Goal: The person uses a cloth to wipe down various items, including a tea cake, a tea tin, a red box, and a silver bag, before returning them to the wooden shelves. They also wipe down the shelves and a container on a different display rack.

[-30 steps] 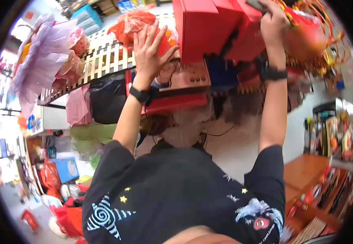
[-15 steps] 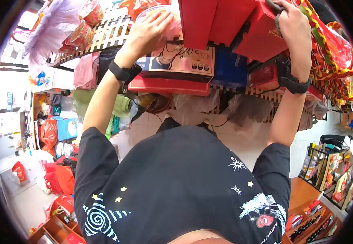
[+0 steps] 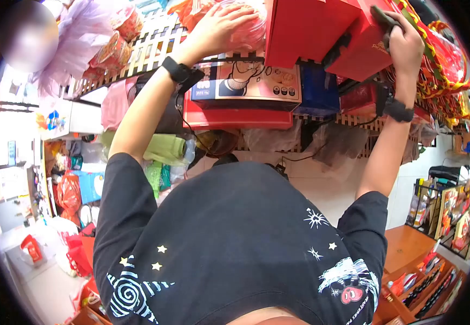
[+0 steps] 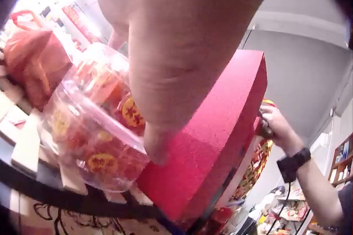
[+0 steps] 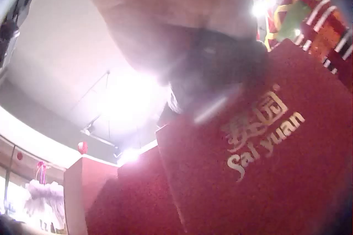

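Note:
In the head view my left hand (image 3: 218,31) lies with extended fingers on a clear round tub (image 3: 250,33) of red-wrapped pieces. The left wrist view shows that hand (image 4: 171,42) between the tub (image 4: 102,136) and a red box (image 4: 212,136). Farther right, my right hand (image 3: 408,51) grips a dark cloth (image 3: 382,17) at the top of another red box (image 3: 362,49). Close up in the right wrist view, the cloth (image 5: 215,69) touches the edge of the box with gold lettering (image 5: 292,174); the fingertips of that hand are hidden.
A slatted shelf (image 3: 145,49) carries the boxes, an orange bag (image 3: 191,12) and patterned tubs (image 3: 113,51). Below stand a printed carton (image 3: 251,84) and a blue box (image 3: 319,89). Red-and-yellow braided cords (image 3: 446,86) hang on the right.
My left hand has come from beside the orange bag onto the clear tub, its fingers closer together. My right hand still grips the cloth at the red box. The head view has shifted.

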Available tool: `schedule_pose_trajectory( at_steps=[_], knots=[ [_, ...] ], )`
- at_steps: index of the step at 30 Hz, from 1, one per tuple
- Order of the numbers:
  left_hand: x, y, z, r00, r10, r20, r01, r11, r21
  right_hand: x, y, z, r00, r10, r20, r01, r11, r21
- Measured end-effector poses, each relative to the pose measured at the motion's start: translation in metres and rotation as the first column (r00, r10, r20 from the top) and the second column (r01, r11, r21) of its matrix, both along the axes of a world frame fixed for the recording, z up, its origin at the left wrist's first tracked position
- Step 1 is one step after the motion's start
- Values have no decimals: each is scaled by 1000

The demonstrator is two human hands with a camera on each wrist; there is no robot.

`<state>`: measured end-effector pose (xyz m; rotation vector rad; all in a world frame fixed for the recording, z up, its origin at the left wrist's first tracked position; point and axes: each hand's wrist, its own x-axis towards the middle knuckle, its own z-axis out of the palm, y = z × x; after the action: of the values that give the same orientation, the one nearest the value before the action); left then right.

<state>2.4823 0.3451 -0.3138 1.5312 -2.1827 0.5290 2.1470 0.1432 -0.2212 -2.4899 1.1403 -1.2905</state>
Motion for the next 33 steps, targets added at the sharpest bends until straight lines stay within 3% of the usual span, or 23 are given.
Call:
schedule_pose_trajectory(
  at_steps=[1,2,4,5,6,7,8,9,10,11,12,13,14,17,19,21,23,24,26,28,31,32,33],
  knots=[
    [6,0,7,999,-26,-23,26,1000,2,-8,-1,-15,983,82,162,-38,967,-254],
    [15,-9,11,980,-16,-198,35,995,91,-6,36,-18,959,27,281,51,963,-264],
    [45,-46,11,918,101,-383,8,962,272,-2,100,-38,875,137,464,-151,989,-6],
    [61,-71,8,875,99,-475,93,927,364,13,137,-58,707,190,682,-390,909,151],
    [82,-104,-3,887,55,-459,194,857,477,28,169,-73,799,234,554,-421,876,237],
    [112,-141,-39,997,39,-62,-19,955,297,51,180,-98,766,379,519,-562,786,256],
    [113,-149,-16,987,-39,-156,121,819,561,83,198,-126,800,339,496,-569,694,443],
    [113,-155,7,963,-88,-254,256,589,766,108,206,-152,773,269,575,-634,368,680],
    [142,-208,-39,991,-67,112,-38,670,741,141,203,-194,688,155,709,-714,320,622],
    [118,-190,-37,997,77,-19,-41,707,706,165,199,-209,731,83,678,-662,331,673],
    [120,-192,-39,999,46,-10,-25,707,707,181,193,-204,776,-78,626,-617,116,778],
    [126,-196,-46,1000,-7,16,-5,756,654,207,185,-224,759,-59,649,-539,503,676],
    [134,-201,-57,997,-76,29,44,803,594,198,180,-185,902,-36,430,-351,518,780],
    [157,-217,-96,965,-259,48,225,905,361,217,166,-194,965,-113,238,-132,573,809],
    [163,-221,-105,946,-304,110,279,940,195,209,175,-192,959,-60,276,-178,631,755],
    [156,-204,-91,908,-354,223,333,934,129,185,192,-148,918,21,396,-337,569,750],
    [135,-171,-59,991,-107,80,55,873,484,185,203,-117,877,118,467,-364,798,481],
    [122,-171,-48,990,-112,83,58,875,480,185,205,-98,837,224,499,-421,847,326],
    [109,-103,-32,964,8,-265,115,889,443,200,192,-74,845,349,405,-298,936,-186],
    [87,-45,-19,802,117,-585,161,902,401,214,176,-65,905,299,302,-227,941,-251],
    [90,-28,5,364,254,-896,182,924,336,264,140,-109,995,15,94,10,966,-257],
    [106,-22,-9,400,377,-835,261,827,498,265,141,-124,999,-39,-31,32,984,-178],
    [106,-12,-28,590,304,-748,264,803,535,266,142,-131,984,-78,-162,62,993,-103]
  ],
)
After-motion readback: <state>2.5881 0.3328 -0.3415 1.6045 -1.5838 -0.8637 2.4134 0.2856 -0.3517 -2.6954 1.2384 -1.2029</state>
